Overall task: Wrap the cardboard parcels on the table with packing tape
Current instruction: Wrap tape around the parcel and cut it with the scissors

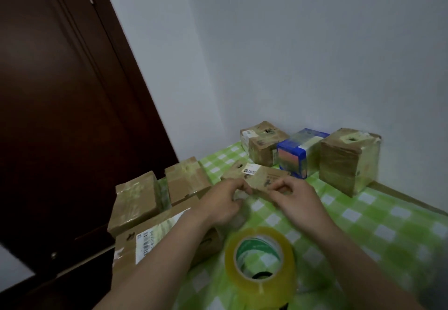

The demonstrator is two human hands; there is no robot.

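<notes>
- I see the table (363, 225) filling the lower right of the frame, pushed into the corner of the wall (291, 43).
- The door (60, 91) stands along the left of the frame.
- Three boxes sit in a row at the back: back-left box (261, 145), middle box (300, 152), back-right box (349, 159).
- The flat parcel (261, 178) lies at centre, in front of that row.
- My left grip (223, 203) and right grip (293, 198) meet at its near edge.
- The tape roll (260, 263) lies below the grips, nearest me.
- Along the table's left edge sit two parcels (135, 200), (186, 178), with the large parcel (155, 244) in front of them.
</notes>
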